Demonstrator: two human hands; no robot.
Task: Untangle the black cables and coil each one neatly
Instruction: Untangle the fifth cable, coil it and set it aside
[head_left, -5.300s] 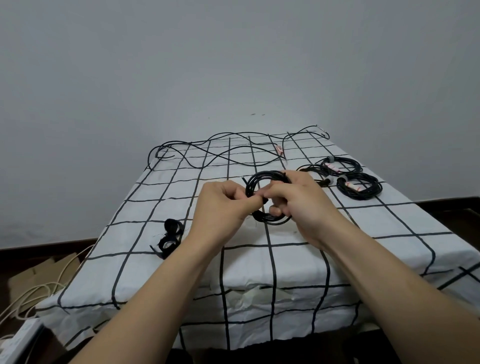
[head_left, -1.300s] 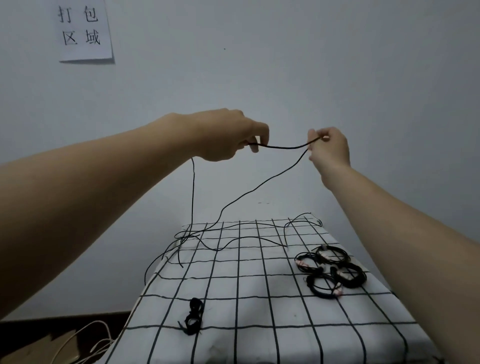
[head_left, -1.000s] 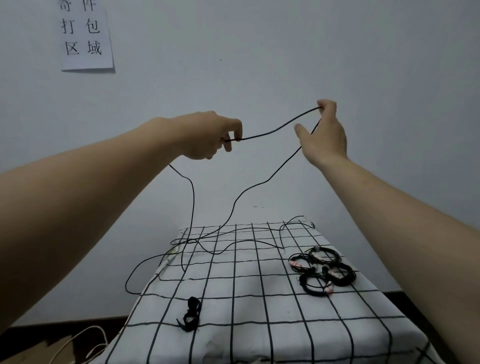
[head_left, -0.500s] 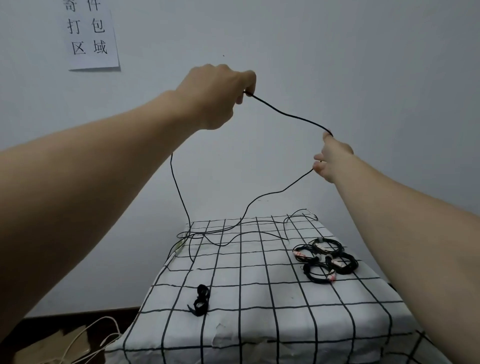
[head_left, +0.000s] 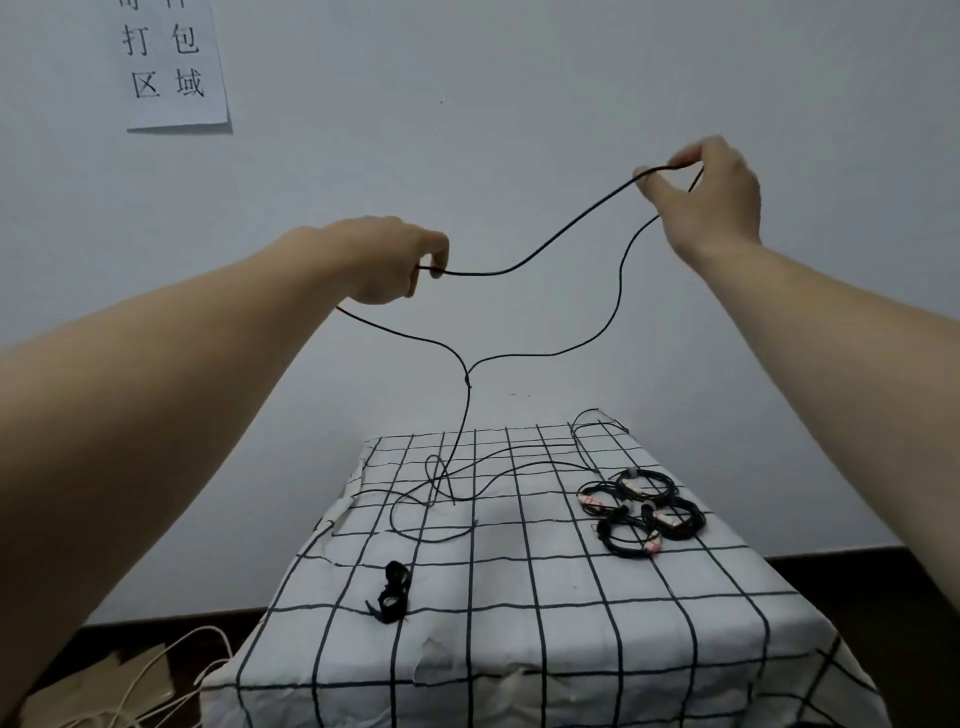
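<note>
since half a second ago the hands have swapped heights: the left hand (head_left: 395, 265) has dropped and pinches the black cable (head_left: 550, 244) between thumb and curled fingers, while the right hand (head_left: 711, 197) has risen and pinches the same cable at its fingertips, with a slack span sagging between them. below each hand a strand falls away, and the two now meet at a snag (head_left: 469, 382) in the air above the counter (head_left: 545, 613); under it what reads as one line runs down to the loose loops (head_left: 441, 525) lying on the checked cloth. that meeting point looks like a twist or knot, so this cable probably needs freeing there before it can be coiled. on the floor at near left lie a cream cord (head_left: 171, 660) and some cardboard (head_left: 104, 680). on the counter's near half sits a small black strap bundle (head_left: 392, 592), apart from the loops. further back on the right are the finished coils (head_left: 641, 512), touching one another, with the loose cable's far end curling just behind them, near enough to drag. on the wall beyond hangs a paper sign (head_left: 171, 62).
</note>
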